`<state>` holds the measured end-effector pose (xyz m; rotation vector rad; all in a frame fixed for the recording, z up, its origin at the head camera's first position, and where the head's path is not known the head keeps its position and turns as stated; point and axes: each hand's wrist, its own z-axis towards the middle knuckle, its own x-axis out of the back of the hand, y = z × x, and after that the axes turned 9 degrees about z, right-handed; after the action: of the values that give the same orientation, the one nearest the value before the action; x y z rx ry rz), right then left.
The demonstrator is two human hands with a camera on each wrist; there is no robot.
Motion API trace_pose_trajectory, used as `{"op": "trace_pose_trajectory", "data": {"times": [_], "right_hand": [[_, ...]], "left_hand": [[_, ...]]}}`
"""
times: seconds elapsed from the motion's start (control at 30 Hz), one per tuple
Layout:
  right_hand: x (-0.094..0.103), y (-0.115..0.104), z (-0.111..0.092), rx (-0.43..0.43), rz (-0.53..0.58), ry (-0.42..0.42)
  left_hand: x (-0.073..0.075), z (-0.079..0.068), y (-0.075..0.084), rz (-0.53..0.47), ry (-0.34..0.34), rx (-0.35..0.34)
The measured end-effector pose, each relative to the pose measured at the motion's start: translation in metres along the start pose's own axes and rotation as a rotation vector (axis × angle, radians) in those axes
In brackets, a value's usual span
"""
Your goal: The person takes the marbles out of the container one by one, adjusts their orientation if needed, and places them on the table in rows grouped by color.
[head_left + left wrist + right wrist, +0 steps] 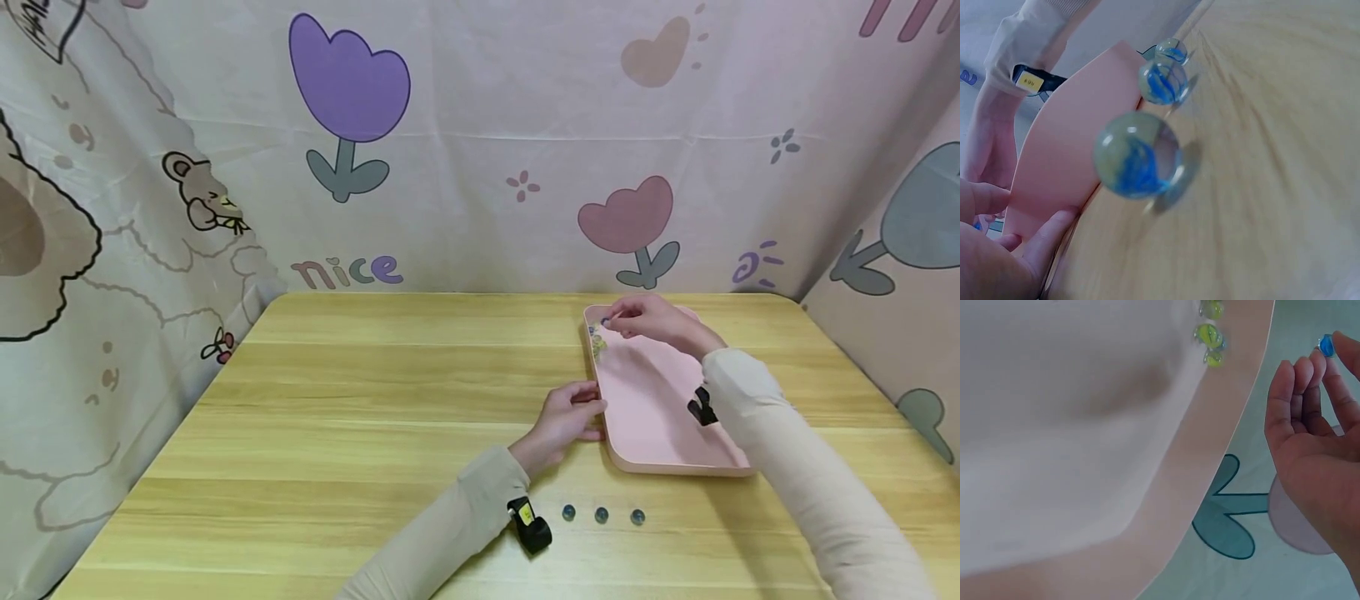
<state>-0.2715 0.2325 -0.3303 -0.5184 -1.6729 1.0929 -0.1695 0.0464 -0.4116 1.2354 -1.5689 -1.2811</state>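
Observation:
A pink tray [660, 408] lies on the table. Over its far left corner, my right hand [648, 323] pinches a clear marble with blue inside [1326, 345] between thumb and fingertips. Below that hand, several yellow-green marbles [1209, 335] sit along the tray's inner wall, with some blue among them. My left hand [562, 421] holds the tray's left side, its fingers and thumb [1054, 234] against the wall and rim. In front of the tray, three clear marbles with blue swirls [602, 515] stand in a row, near the left wrist.
The wooden table [375, 400] stretches to the left of the tray. A printed cloth [465, 167] hangs behind the table and along both sides. Each sleeve carries a black strap device [531, 529] at the wrist.

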Motion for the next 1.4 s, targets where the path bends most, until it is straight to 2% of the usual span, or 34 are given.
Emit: {"op": "trace_pose_trajectory", "data": {"times": [0.3,0.57,1.0,1.2,1.4], "right_hand": [[-0.010,-0.014,-0.019,0.027,-0.051,-0.007],[-0.022,-0.031,-0.028,0.045,-0.020,-0.056],[-0.026,-0.040,-0.053,0.068,-0.022,-0.008],[-0.034,-0.043,-0.069,0.051,0.007,-0.036],[-0.043,-0.040,-0.084,0.084,0.046,-0.049]], "left_hand": [[-0.003,0.000,0.000,0.004,-0.010,0.000],[-0.001,0.002,-0.002,0.004,-0.009,-0.021],[-0.001,0.002,-0.001,-0.005,-0.018,-0.023],[0.000,0.002,-0.001,-0.004,-0.027,-0.026],[0.000,0.001,-0.001,-0.020,-0.023,-0.029]]}}
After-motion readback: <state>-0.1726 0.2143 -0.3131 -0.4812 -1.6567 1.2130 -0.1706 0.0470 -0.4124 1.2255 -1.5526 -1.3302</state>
